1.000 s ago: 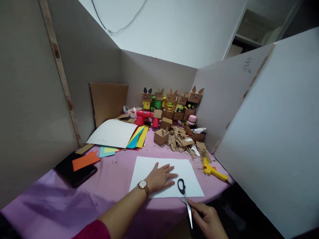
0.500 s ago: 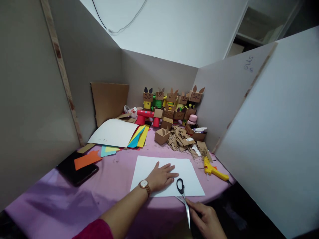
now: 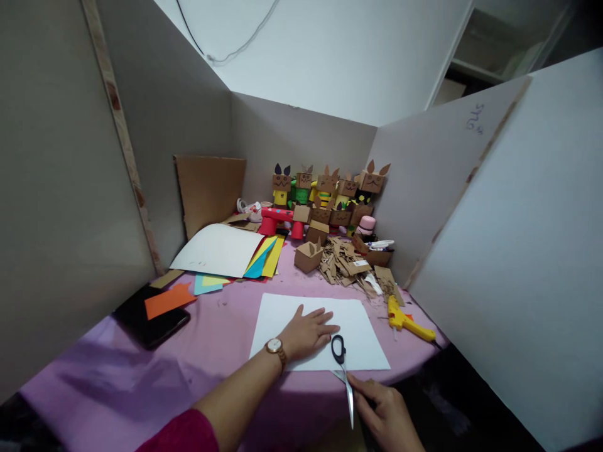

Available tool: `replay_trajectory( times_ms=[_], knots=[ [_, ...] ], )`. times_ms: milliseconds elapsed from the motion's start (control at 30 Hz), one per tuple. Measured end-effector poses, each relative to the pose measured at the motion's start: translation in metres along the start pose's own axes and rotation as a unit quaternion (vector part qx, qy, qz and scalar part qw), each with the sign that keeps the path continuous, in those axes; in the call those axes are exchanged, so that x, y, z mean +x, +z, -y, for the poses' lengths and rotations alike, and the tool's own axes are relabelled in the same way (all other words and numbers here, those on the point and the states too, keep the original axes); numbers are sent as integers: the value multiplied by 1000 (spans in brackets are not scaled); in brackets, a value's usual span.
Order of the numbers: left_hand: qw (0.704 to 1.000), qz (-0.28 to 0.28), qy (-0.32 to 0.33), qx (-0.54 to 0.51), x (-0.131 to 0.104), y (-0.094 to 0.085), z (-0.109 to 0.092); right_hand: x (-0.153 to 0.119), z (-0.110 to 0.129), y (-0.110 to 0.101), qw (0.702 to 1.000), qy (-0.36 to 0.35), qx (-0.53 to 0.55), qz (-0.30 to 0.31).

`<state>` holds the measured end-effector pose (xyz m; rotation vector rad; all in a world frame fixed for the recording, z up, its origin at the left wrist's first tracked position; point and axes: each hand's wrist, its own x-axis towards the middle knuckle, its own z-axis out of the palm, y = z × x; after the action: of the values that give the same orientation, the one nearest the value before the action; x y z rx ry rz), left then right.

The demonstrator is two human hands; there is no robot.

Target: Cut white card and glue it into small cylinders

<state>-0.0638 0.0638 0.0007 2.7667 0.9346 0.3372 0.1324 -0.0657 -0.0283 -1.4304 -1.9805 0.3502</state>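
Right-hand grip: my right hand (image 3: pixel 384 408) is closing thumb and fingers on the scissors (image 3: pixel 349 398) near their middle; how the hidden fingers are wrapping I cannot tell.
Scissors: they are hanging at the near edge of the white sheet (image 3: pixel 360 333), their long axis running away from me, tilting slightly left at the far end. A black handle loop (image 3: pixel 343 351) is showing over the paper, and one long blade is pointing back toward me; a second silver part is jutting left.
Right-hand pose: it is reaching in from the lower right, knuckles up.
Left hand: my left hand (image 3: pixel 306 336) is lying palm down on the sheet, fingers spreading, gripping nothing; a watch (image 3: pixel 274 344) is circling the wrist.
Pink cloth (image 3: pixel 226 326): it is lying under the sheet.
Right side: a yellow glue gun (image 3: pixel 409 323) is resting nearby.
Beyond: cardboard scraps (image 3: pixel 342 260) are heaping before eared cardboard figures (image 3: pixel 326 183).
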Motion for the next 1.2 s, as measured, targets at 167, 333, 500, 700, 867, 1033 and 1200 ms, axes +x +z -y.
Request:
replay_trajectory(
  times_ms=[167, 333, 500, 700, 867, 1033, 1200],
  knots=[
    [1000, 17, 12, 4, -16, -13, 10, -1, -4, 5, 999, -4, -7, -36],
    [1000, 24, -10, 6, -36, -23, 20, -3, -5, 6, 1000, 1, -8, -10],
    [1000, 21, -20, 5, -36, -22, 16, 7, 9, 9, 1000, 7, -10, -6],
    [1000, 21, -23, 4, -36, -22, 16, 6, 10, 5, 1000, -10, 7, 11],
    [1000, 19, -21, 1, -36, -20, 17, -2, 3, 5, 1000, -5, 6, 19],
    [1000, 14, -24, 0, -36, -20, 17, 8, 14, 18, 1000, 2, 0, 5],
    [1000, 14, -27, -1, -36, -20, 18, 4, 12, 17, 1000, 1, 19, 18]
  ],
)
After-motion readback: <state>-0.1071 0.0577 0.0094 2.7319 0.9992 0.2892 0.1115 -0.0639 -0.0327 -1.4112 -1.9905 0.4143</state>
